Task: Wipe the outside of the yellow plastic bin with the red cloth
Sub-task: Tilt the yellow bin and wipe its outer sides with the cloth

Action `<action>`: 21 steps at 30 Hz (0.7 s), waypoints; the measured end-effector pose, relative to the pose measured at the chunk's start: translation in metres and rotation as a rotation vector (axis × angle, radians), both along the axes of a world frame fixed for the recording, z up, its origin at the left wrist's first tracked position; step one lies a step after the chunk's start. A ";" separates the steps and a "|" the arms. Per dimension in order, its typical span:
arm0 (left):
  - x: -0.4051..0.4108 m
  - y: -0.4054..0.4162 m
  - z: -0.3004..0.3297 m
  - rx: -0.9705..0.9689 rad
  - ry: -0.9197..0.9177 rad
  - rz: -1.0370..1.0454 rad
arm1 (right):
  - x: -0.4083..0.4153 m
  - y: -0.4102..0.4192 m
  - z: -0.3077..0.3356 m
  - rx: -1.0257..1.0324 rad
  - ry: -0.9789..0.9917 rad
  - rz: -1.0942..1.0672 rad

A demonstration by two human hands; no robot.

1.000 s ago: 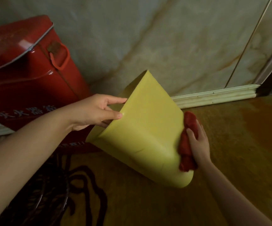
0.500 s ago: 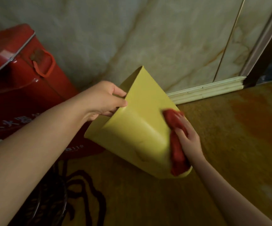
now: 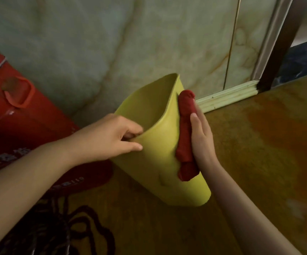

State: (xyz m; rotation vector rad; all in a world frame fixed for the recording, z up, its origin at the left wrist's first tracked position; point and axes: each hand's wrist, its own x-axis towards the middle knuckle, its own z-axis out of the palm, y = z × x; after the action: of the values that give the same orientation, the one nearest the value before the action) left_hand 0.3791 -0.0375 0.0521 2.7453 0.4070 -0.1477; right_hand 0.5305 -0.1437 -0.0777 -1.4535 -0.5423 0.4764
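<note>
The yellow plastic bin (image 3: 158, 159) is held tilted above the floor, its open mouth facing up and left. My left hand (image 3: 108, 138) pinches the near rim, thumb outside and fingers inside. A bunched red cloth (image 3: 185, 137) lies pressed flat against the bin's right outer wall, from just under the rim down past the middle. My right hand (image 3: 202, 137) presses the cloth against that wall with the fingers pointing up. The bin's far outer side is hidden.
A large red metal box (image 3: 20, 126) with a handle and white lettering stands at the left against the marble wall (image 3: 130, 43). A pale skirting board (image 3: 226, 97) runs along the wall's foot. Brown patterned floor (image 3: 259, 153) spreads to the right; a dark doorframe (image 3: 281, 43) rises at upper right.
The bin has been turned so its open mouth now shows. My right hand and the red cloth have slid up the bin's side towards the rim.
</note>
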 end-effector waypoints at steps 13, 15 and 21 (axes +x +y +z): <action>-0.009 0.045 -0.020 -0.568 -0.404 0.627 | 0.000 0.010 -0.042 -0.212 -0.947 -0.031; -0.011 0.043 -0.018 -0.617 -0.444 0.678 | 0.015 0.008 -0.057 -0.247 -0.794 -0.087; -0.040 0.014 -0.018 -0.559 -0.204 0.599 | 0.032 0.025 -0.046 -0.322 -0.393 -0.186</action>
State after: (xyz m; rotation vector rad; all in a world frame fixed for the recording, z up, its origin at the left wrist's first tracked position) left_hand 0.3389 -0.0238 0.0345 1.9734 0.9414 0.1526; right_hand 0.5623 -0.1187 -0.1234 -1.9055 -0.6530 0.1300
